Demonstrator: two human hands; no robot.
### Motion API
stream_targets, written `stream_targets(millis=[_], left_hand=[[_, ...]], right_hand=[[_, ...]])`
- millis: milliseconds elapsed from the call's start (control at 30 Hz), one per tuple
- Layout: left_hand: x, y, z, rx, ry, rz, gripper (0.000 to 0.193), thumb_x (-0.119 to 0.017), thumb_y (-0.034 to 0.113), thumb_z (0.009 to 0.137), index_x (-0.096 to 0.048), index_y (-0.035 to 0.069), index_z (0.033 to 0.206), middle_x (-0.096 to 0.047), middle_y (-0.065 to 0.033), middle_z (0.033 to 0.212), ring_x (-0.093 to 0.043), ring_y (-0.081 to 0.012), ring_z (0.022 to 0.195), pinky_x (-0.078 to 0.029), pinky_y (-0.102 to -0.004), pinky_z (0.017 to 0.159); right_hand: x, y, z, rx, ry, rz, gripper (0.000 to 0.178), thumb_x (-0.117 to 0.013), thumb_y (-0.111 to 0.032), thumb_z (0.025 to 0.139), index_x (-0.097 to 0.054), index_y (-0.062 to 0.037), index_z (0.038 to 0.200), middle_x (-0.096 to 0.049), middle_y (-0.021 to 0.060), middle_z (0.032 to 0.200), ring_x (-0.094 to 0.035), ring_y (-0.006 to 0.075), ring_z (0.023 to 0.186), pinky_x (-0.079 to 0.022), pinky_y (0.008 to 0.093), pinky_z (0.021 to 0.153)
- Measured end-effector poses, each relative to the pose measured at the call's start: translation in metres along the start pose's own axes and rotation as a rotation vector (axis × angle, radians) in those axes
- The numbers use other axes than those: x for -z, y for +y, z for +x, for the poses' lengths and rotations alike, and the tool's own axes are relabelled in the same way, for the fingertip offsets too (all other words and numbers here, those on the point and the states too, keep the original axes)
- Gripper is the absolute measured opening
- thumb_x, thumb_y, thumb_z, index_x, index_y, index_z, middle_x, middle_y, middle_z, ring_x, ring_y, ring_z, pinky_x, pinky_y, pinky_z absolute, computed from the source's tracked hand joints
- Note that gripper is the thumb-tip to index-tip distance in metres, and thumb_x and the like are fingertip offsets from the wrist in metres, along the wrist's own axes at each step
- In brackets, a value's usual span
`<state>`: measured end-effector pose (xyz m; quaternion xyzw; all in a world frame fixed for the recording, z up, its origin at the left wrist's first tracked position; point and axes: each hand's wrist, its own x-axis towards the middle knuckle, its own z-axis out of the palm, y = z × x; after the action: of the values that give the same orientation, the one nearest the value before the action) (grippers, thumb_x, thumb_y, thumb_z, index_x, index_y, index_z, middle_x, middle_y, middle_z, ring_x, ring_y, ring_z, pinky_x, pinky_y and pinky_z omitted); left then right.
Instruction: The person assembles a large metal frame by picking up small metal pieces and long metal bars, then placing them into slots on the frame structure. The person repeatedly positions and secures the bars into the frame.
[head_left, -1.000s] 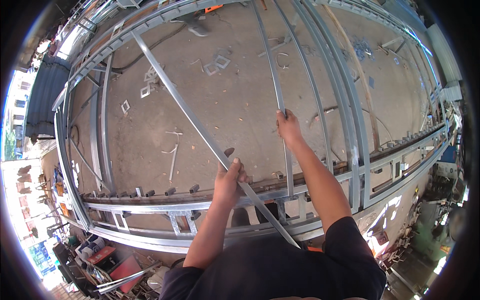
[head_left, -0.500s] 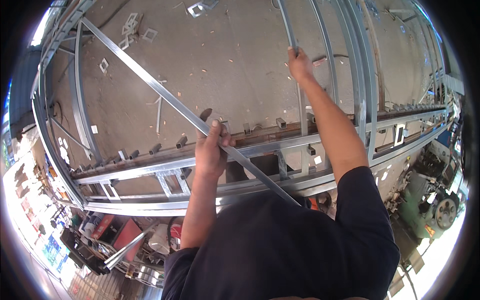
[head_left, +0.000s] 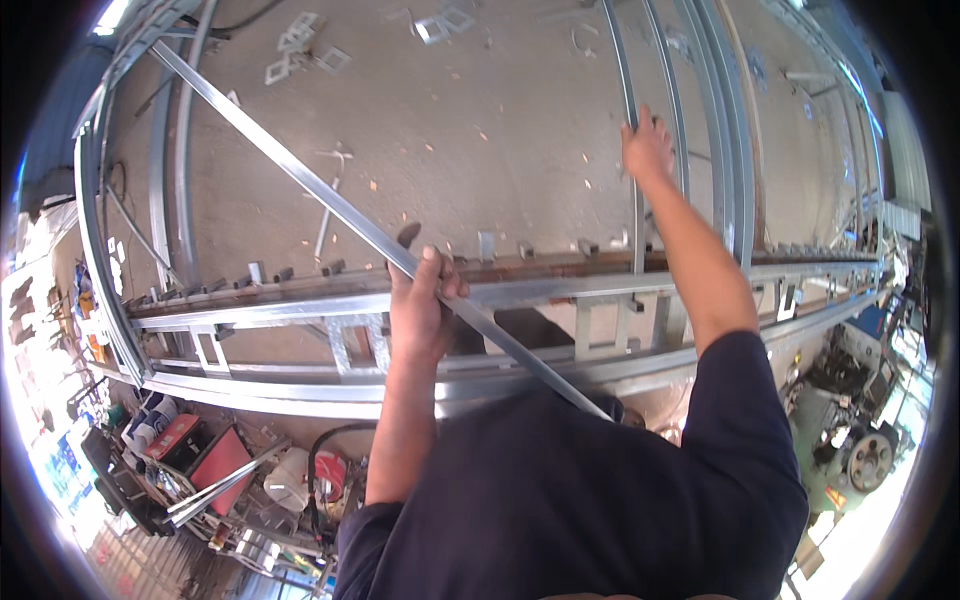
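Observation:
My left hand [head_left: 425, 305] is closed round a long, square metal tube [head_left: 300, 178], its thumb lying on top. That tube slants from the far left corner of the frame, across the hand, down to my body at the lower middle. A dark rounded shape [head_left: 408, 234] shows just beyond the hand; what it is I cannot make out. Farther off to the right, my right hand [head_left: 650, 150] has its fingers apart beside a narrow metal bar [head_left: 619, 65]. Its thumb side overlaps this bar; contact is unclear. A second narrow bar [head_left: 667, 70] runs just right of the fingers.
A long metal frame [head_left: 280, 392] with short tube stubs crosses in front of me. Wider rails [head_left: 722, 130] run away on the right. Square metal pieces [head_left: 297, 32] lie on the concrete floor. A red box [head_left: 180, 440] stands lower left, a green wheeled machine [head_left: 850, 470] lower right.
The view has shifted, so bars and floor pieces appear displaced. My right hand, earlier wrapped round the narrow bar, now has its fingers spread. My left hand keeps its hold on the tube.

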<state>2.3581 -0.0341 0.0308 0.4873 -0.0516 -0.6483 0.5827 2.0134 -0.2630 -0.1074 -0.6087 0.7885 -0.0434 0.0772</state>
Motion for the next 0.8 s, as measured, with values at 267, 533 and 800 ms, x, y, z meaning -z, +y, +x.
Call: stream_targets(millis=[267, 533, 800], left_hand=[[-0.023, 0.021, 0.032, -0.142, -0.084, 0.086, 0.059, -0.058, 0.02, 0.108, -0.026, 0.01, 0.157, -0.056, -0.0053, 0.099, -0.059, -0.0128, 0.079, -0.052, -0.0332, 0.073], [-0.003, -0.02, 0.04, -0.367, -0.284, 0.851, 0.08, -0.069, 0.033, 0.1, -0.027, 0.006, 0.162, -0.057, -0.0266, 0.142, -0.057, -0.0371, 0.134, -0.045, -0.0463, 0.111], [0.126, -0.041, -0.036, -0.31, -0.14, 1.192, 0.067, -0.069, 0.027, 0.098, -0.042, 0.002, 0.154, -0.063, -0.0234, 0.131, -0.064, -0.0369, 0.118, -0.052, -0.0449, 0.1]], right_hand=[[0.105, -0.062, -0.297, 0.244, -0.971, 0.72, 0.062, -0.059, -0.045, 0.104, -0.05, -0.0022, 0.148, -0.071, 0.024, 0.119, -0.07, 0.0353, 0.111, -0.053, 0.0453, 0.097], [0.083, -0.08, -0.247, 0.101, -0.321, 0.7, 0.054, -0.055, -0.04, 0.107, -0.05, -0.0031, 0.146, -0.071, 0.0236, 0.099, -0.071, 0.0414, 0.092, -0.054, 0.0487, 0.079], [0.005, -0.115, -0.099, -0.106, -0.226, 0.761, 0.047, -0.048, -0.04, 0.108, -0.057, -0.0029, 0.136, -0.071, 0.0245, 0.098, -0.069, 0.0456, 0.094, -0.053, 0.0508, 0.08]])
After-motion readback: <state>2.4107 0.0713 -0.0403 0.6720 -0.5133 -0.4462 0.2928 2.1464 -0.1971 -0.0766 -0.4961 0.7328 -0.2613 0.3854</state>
